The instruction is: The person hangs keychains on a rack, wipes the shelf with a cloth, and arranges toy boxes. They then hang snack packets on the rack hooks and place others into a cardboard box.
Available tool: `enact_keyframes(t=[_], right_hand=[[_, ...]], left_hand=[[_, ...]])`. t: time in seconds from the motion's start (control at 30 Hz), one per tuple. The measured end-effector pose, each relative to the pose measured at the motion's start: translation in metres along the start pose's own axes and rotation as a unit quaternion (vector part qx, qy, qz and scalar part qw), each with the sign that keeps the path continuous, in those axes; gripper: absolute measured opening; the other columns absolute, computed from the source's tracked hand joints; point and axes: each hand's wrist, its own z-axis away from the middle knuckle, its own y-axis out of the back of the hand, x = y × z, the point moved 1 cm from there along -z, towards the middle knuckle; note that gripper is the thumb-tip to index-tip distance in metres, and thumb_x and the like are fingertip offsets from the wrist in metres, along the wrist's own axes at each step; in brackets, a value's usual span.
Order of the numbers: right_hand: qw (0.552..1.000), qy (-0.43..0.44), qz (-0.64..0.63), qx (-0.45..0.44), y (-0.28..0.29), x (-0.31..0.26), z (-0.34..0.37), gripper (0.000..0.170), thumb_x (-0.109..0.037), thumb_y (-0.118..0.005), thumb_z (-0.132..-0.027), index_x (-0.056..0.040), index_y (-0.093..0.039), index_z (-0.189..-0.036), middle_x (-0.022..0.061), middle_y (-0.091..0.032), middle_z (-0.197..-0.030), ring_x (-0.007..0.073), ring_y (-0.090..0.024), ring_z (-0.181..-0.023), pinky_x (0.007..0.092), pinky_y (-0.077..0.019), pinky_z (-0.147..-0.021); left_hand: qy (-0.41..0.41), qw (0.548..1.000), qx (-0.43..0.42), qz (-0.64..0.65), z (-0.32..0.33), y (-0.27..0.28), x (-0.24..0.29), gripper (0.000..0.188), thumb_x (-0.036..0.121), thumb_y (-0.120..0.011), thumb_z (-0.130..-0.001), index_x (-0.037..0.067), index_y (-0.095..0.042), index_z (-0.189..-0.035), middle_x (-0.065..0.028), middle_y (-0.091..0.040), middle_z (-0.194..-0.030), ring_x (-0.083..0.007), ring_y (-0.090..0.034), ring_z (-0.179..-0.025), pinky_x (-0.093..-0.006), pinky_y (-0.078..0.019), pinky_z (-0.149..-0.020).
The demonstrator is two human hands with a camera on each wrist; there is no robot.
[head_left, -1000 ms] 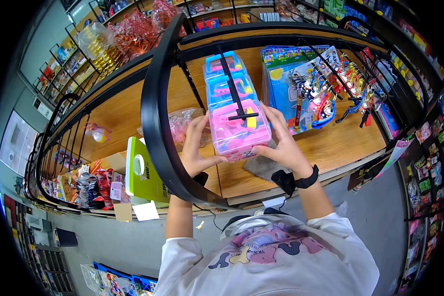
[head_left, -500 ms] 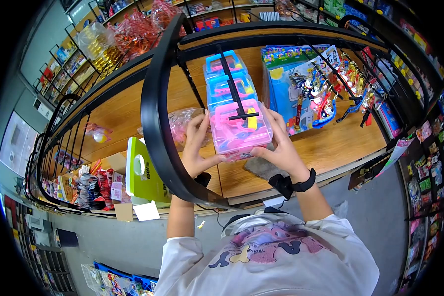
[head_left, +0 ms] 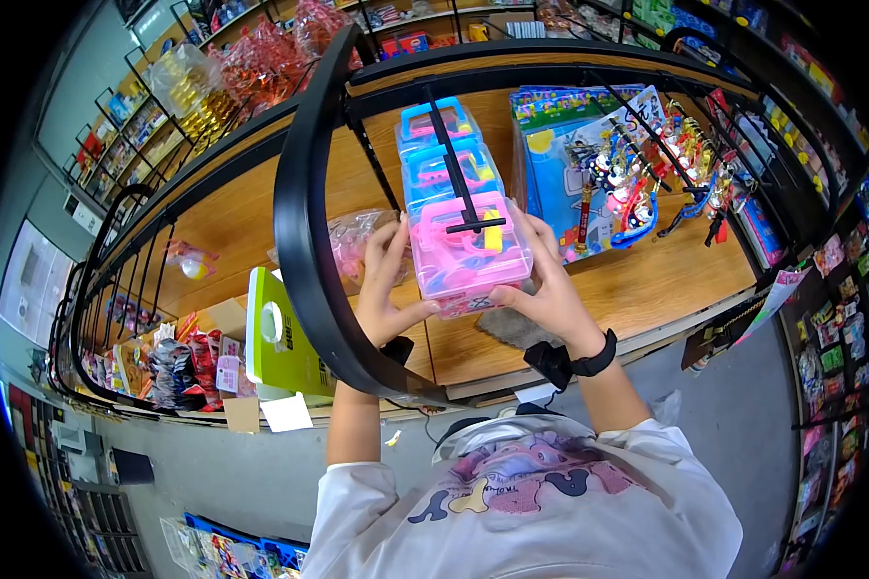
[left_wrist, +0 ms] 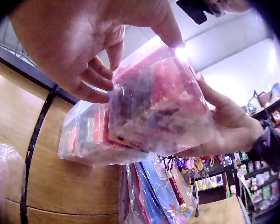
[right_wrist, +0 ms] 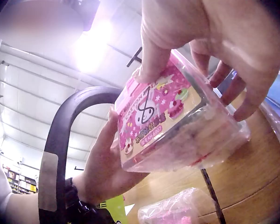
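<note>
Pinching the pink box [head_left: 468,275] at both sides — left hand [head_left: 386,294] and right hand [head_left: 555,301] have it lined up with the blue boxes [head_left: 430,183] — letting go seemingly left to do.

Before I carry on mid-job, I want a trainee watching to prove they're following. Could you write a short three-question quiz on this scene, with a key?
1. Count: in the head view, how many blue-topped boxes show behind the pink box?
2. True or false: only one hand touches the pink box.
3. Fill in: the carton beside the curved black rail is bright ____.

Key: 1. Two. 2. False; left hand and right hand both hold it. 3. Green.
</note>
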Motion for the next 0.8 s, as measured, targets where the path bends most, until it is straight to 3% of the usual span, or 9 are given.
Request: enact_keyframes(t=[0.1, 0.2, 0.4, 0.5, 0.6, 0.7, 0.8], right_hand=[[1.0, -0.001, 0.007, -0.001, 0.0, -0.001, 0.0, 0.097, -0.035, -0.079, -0.074, -0.0071, -0.023, -0.148, 0.0175, -0.032, -0.138, 0.0297, -0.032, -0.131, 0.0385, -0.0277, -0.108], [1.0, 0.002, 0.012, 0.0, 0.0, 0.0, -0.001, 0.097, -0.035, -0.079, -0.074, -0.0071, -0.023, -0.148, 0.0178, -0.031, -0.138, 0.0301, -0.031, -0.131, 0.0385, -0.0273, -0.108], [1.0, 0.003, 0.001, -0.002, -0.001, 0.002, -0.001, 0.097, -0.034, -0.079, -0.074, -0.0076, -0.022, -0.149, 0.0165, -0.029, -0.138, 0.0281, -0.032, -0.13, 0.0378, -0.0285, -0.109], [1.0, 0.007, 0.002, -0.005, -0.001, 0.003, -0.001, 0.097, -0.033, -0.078, -0.075, -0.008, -0.021, -0.149, 0.0156, -0.028, -0.137, 0.0266, -0.033, -0.13, 0.0373, -0.0296, -0.109], [1.0, 0.003, -0.008, -0.005, -0.001, 0.003, -0.001, 0.097, -0.032, -0.078, -0.075, -0.008, -0.02, -0.149, 0.0154, -0.028, -0.137, 0.0259, -0.033, -0.13, 0.0371, -0.0301, -0.109], [1.0, 0.0, -0.01, -0.006, -0.001, 0.002, 0.0, 0.096, -0.03, -0.078, -0.076, -0.0076, -0.02, -0.149, 0.0156, -0.028, -0.137, 0.0259, -0.034, -0.129, 0.037, -0.0304, -0.108], [1.0, -0.001, -0.011, -0.005, -0.002, 0.001, 0.0, 0.096, -0.03, -0.077, -0.077, -0.007, -0.019, -0.149, 0.0159, -0.028, -0.138, 0.0263, -0.033, -0.13, 0.037, -0.0299, -0.109]], left_hand=[[0.0, 1.0, 0.005, 0.001, 0.002, -0.001, -0.004, 0.102, 0.031, -0.082, -0.064, 0.005, -0.027, -0.147, -0.0164, -0.032, -0.136, -0.0303, -0.034, -0.127, -0.0384, -0.0287, -0.105], [0.013, 1.0, -0.016, -0.021, 0.003, 0.001, -0.008, 0.105, 0.048, -0.079, -0.068, 0.005, -0.025, -0.148, -0.0114, -0.026, -0.141, -0.0248, -0.029, -0.135, -0.0369, -0.0339, -0.106], [0.022, 0.999, -0.009, -0.024, 0.0, 0.001, 0.0, 0.106, 0.053, -0.076, -0.067, 0.005, -0.026, -0.147, -0.0134, -0.029, -0.138, -0.0267, -0.03, -0.133, -0.0381, -0.0313, -0.107], [-0.019, 1.0, 0.01, -0.005, -0.001, 0.0, 0.004, 0.099, 0.032, -0.081, -0.066, 0.003, -0.029, -0.146, -0.0161, -0.034, -0.134, -0.0295, -0.037, -0.123, -0.0376, -0.0301, -0.104], [-0.024, 0.998, 0.0, -0.05, -0.001, 0.001, 0.003, 0.1, 0.035, -0.08, -0.067, 0.004, -0.028, -0.147, -0.0163, -0.033, -0.134, -0.0299, -0.036, -0.124, -0.038, -0.0291, -0.105], [0.002, 0.998, -0.01, -0.059, 0.0, 0.001, -0.002, 0.107, 0.055, -0.075, -0.068, 0.004, -0.026, -0.147, -0.0139, -0.029, -0.139, -0.0272, -0.029, -0.133, -0.0385, -0.0284, -0.108], [0.015, 0.999, -0.009, -0.036, 0.001, -0.001, -0.004, 0.108, 0.056, -0.076, -0.068, 0.005, -0.025, -0.148, -0.0129, -0.028, -0.14, -0.0266, -0.028, -0.134, -0.0388, -0.0283, -0.108]])
